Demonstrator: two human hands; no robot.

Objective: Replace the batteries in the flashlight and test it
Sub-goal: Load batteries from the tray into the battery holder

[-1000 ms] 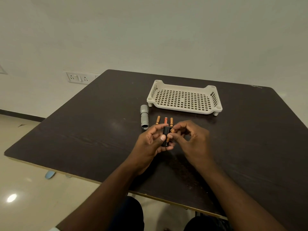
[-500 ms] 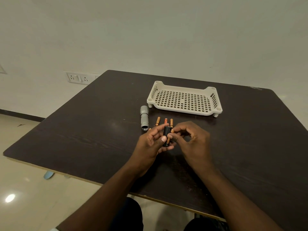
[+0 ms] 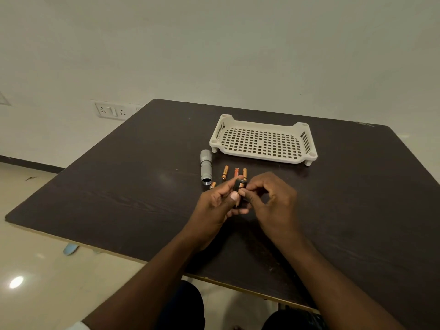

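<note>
1. The table (image 3: 123,186) is dark wood-grain and carries everything; both hands hover over its near middle.
2. The tray (image 3: 263,156) is white plastic with a grid of holes. It stands on short legs beyond the right hand, well apart from it.
3. The left hand (image 3: 215,204) has its fingers curled round a small black battery holder (image 3: 238,186). Its thumb presses along the holder's near side, and the holder stands roughly upright between the 2 hands.
4. The right hand (image 3: 271,201) meets the left hand at the holder. Its thumb and forefinger pinch a copper-topped battery (image 3: 242,186) that sits against the holder's upper end. How far the battery is seated in the holder cannot be told.
5. The flashlight body (image 3: 206,169) is a silver tube lying on the table just beyond and to the left of the left hand. Its open end points toward the person.
6. 3 loose batteries lie side by side just past the fingertips of both hands: a gold one (image 3: 225,172), a red-and-orange one (image 3: 236,172) and another gold one (image 3: 244,173).
7. A 4th battery (image 3: 212,185) pokes out beside the left hand's knuckles, close to the open end of the flashlight body. Only its tip shows.
8. A wall socket plate (image 3: 112,111) sits on the wall beyond the table's far left edge.
</note>
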